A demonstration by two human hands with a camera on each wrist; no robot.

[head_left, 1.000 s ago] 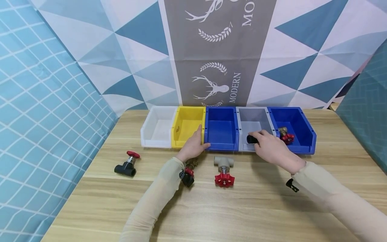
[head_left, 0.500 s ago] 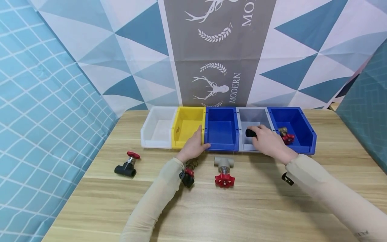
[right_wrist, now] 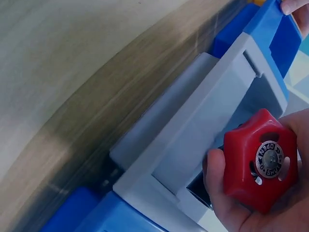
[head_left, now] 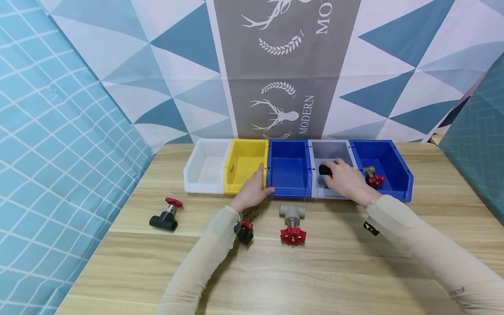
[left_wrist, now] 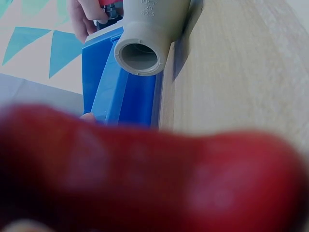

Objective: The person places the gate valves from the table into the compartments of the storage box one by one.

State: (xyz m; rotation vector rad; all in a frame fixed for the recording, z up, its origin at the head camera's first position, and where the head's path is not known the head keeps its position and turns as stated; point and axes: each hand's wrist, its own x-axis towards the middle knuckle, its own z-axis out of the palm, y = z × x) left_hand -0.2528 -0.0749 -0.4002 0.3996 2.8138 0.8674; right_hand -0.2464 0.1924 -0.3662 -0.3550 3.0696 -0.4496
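My right hand [head_left: 346, 179] grips a stop valve with a black pipe body [head_left: 325, 169] over the grey bin [head_left: 330, 151]. Its red handwheel [right_wrist: 260, 159] faces the right wrist camera, with my thumb beside it. My left hand [head_left: 250, 190] rests at the front of the yellow bin [head_left: 246, 159] and the middle blue bin [head_left: 289, 168], fingers extended along their shared wall. Under the left wrist lies a brass valve with a red handle [head_left: 247, 224], partly hidden by the sleeve. A grey tee valve with a red handwheel [head_left: 293, 235] lies to its right.
A black tee valve with a red handle [head_left: 163, 221] lies on the wooden table [head_left: 307, 280] at left. The white bin [head_left: 206, 164] ends the row on the left. In the right blue bin [head_left: 397, 175] sits a brass valve with a red handwheel [head_left: 376, 180].
My right hand has moved left and a little away from me with the valve, farther over the grey bin. The left hand has stayed in place.
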